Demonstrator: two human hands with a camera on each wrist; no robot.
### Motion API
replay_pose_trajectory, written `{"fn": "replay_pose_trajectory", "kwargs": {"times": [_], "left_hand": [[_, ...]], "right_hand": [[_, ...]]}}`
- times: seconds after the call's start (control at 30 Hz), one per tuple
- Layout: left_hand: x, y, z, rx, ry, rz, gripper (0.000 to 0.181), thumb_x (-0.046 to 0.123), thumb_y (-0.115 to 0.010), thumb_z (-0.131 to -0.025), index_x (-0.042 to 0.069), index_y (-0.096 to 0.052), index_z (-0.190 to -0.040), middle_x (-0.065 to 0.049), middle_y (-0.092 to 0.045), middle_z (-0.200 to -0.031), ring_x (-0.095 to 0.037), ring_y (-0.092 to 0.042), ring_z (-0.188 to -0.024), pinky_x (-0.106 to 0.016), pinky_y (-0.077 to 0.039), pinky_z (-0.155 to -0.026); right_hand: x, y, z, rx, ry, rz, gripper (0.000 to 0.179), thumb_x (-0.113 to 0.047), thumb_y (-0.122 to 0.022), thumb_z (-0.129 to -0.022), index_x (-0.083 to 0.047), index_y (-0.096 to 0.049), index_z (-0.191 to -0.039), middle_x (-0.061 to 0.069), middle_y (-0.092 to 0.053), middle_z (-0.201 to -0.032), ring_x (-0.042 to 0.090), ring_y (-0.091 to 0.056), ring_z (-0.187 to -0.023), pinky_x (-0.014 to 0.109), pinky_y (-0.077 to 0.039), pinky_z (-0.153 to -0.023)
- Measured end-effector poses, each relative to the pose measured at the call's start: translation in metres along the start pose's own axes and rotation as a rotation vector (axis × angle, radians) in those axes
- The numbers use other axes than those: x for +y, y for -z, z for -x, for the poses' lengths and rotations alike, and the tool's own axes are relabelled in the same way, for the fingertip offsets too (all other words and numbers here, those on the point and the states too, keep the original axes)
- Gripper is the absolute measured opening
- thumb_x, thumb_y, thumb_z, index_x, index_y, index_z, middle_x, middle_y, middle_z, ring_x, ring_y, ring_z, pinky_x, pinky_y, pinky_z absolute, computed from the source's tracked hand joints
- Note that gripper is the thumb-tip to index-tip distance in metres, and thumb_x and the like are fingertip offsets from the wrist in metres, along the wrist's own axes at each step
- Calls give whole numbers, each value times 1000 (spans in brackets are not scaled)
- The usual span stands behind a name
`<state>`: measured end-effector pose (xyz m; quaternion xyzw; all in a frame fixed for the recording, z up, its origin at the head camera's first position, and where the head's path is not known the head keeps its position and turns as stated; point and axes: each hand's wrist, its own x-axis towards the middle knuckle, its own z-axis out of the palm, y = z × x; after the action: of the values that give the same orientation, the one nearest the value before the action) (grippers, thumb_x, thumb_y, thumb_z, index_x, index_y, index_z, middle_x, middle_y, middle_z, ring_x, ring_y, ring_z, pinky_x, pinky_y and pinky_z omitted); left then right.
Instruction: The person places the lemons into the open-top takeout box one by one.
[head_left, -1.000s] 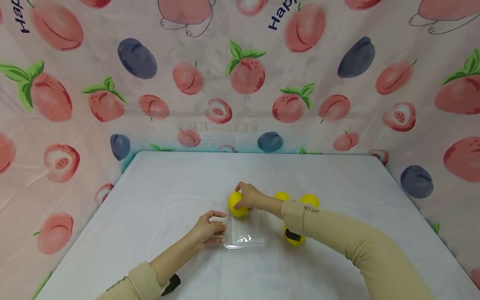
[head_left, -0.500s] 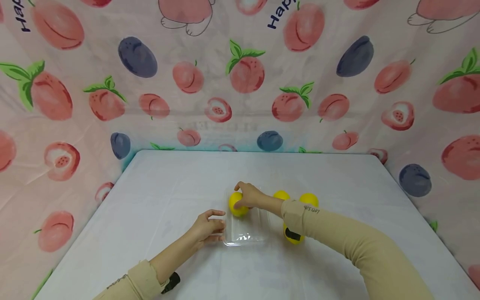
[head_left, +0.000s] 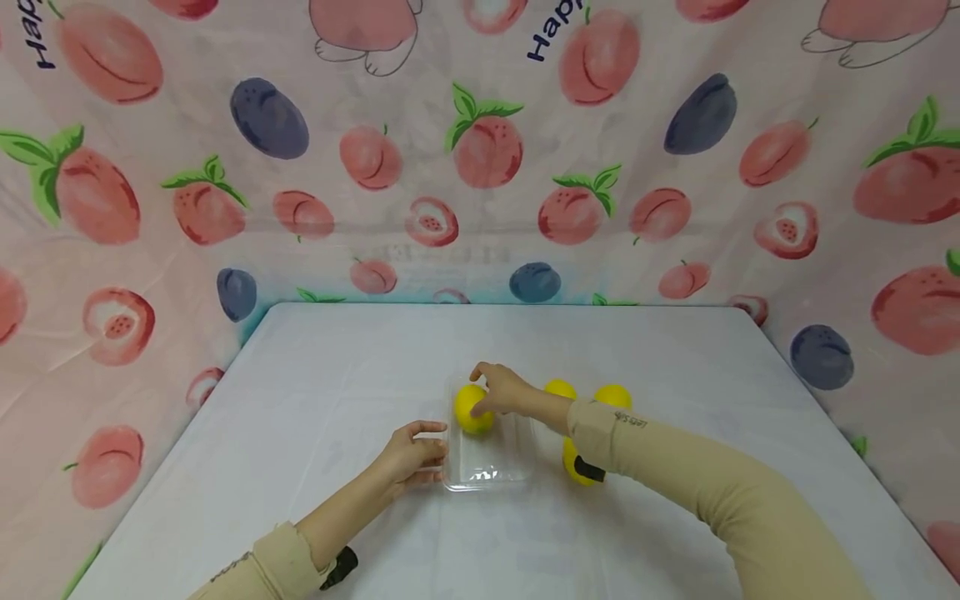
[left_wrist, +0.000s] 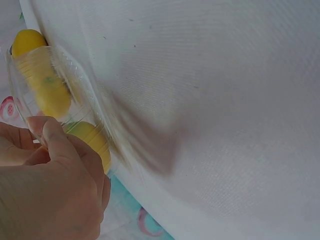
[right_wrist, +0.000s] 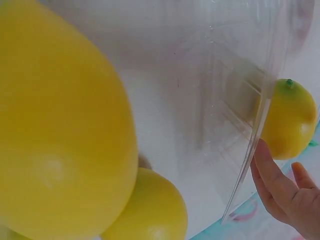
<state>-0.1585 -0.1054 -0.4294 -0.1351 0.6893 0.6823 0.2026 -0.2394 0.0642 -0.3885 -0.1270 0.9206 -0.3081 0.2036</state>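
In the head view my right hand [head_left: 504, 392] curves over a yellow lemon [head_left: 471, 411], fingertips at its far side and thumb along its right side. The lemon sits in the far left corner of a clear plastic container [head_left: 491, 479]; the right wrist view shows this lemon [right_wrist: 289, 122] beside the container's see-through wall [right_wrist: 215, 100]. My left hand [head_left: 412, 457] holds the container's left edge. In the left wrist view its thumb and fingers [left_wrist: 55, 137] meet at the thin rim, and a lemon [left_wrist: 92, 137] shows just behind.
Three more yellow lemons stand on the white table right of the container: one at the back [head_left: 560, 389], one further right [head_left: 615, 396] and one nearer [head_left: 576, 462], partly behind the right sleeve [head_left: 697, 467]. A fruit-print cloth [head_left: 435, 167] hangs behind the table.
The head view has shifted slightly. My right hand has eased a little to the right against the lemon; the left hand and container keep their places.
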Motion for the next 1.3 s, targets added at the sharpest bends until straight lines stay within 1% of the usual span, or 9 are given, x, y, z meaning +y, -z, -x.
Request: {"fn": "replay_pose_trajectory", "kwargs": {"times": [0.07, 0.23, 0.37, 0.5, 0.63, 0.87, 1.0, 1.17, 1.3], "left_hand": [[0, 1, 0, -1, 4, 3, 37, -3, -57, -87, -2, -50, -124, -2, -58, -79, -11, -54, -64, -21, -55, -52], [-2, 3, 1, 7, 6, 4, 37, -3, -57, -87, -2, -51, -123, -2, -57, -79, -11, -54, -65, -21, -55, -54], [-4, 5, 2, 19, 8, -7, 36, -2, -58, -87, -2, -51, -123, -3, -58, -79, -12, -54, -66, -22, -56, -55], [-7, 6, 3, 13, 16, -4, 36, -2, -58, -87, -3, -50, -122, -3, -57, -78, -12, -53, -64, -22, -56, -54], [-6, 5, 3, 6, 15, 0, 36, -2, -58, -87, -3, -50, -122, -3, -56, -78, -12, -53, -64, -22, -56, -54], [-1, 5, 0, -1, 3, 6, 37, -2, -57, -87, -4, -50, -123, -4, -57, -80, -11, -53, -64, -21, -56, -53], [-1, 5, -3, -6, 5, 7, 36, -3, -57, -87, -5, -50, -122, -5, -58, -81, -11, -53, -64, -21, -55, -53], [-1, 5, -3, -4, 16, -2, 37, -2, -58, -87, -4, -50, -123, -7, -59, -85, -11, -53, -65, -21, -55, -53], [-1, 5, -1, -11, 23, -9, 37, -2, -58, -87, -5, -50, -123, -8, -58, -85, -12, -53, -66, -20, -55, -53]], "right_hand": [[3, 1, 0, -5, 8, -9, 48, -12, -75, -78, -4, -53, -120, 18, -54, -125, 28, -54, -105, 27, -57, -68], [6, 4, 3, 6, 44, -39, 44, -11, -74, -78, -3, -55, -117, 20, -56, -116, 24, -56, -88, 25, -54, -61], [6, 6, 8, 10, 50, -81, 43, -10, -73, -79, -1, -55, -116, 21, -55, -112, 23, -54, -81, 26, -55, -63], [6, 6, 13, 0, 45, -95, 43, -10, -72, -80, 0, -54, -118, 22, -55, -113, 22, -53, -84, 27, -56, -66], [9, 9, 16, 9, 50, -106, 43, -11, -72, -81, 0, -54, -118, 23, -55, -115, 23, -54, -86, 31, -58, -68], [12, 25, 25, 8, 60, -118, 41, -12, -70, -83, -1, -54, -119, 24, -54, -116, 25, -56, -85, 33, -59, -71], [17, 33, 30, 16, 43, -132, 38, -13, -70, -84, -4, -55, -117, 22, -55, -115, 25, -56, -87, 34, -59, -74], [27, 40, 38, 16, 43, -167, 39, -14, -70, -84, -4, -55, -119, 20, -54, -111, 30, -58, -87, 37, -58, -76], [35, 46, 45, 13, 59, -181, 39, -13, -69, -85, -2, -54, -119, 22, -54, -112, 28, -60, -86, 41, -58, -78]]}}
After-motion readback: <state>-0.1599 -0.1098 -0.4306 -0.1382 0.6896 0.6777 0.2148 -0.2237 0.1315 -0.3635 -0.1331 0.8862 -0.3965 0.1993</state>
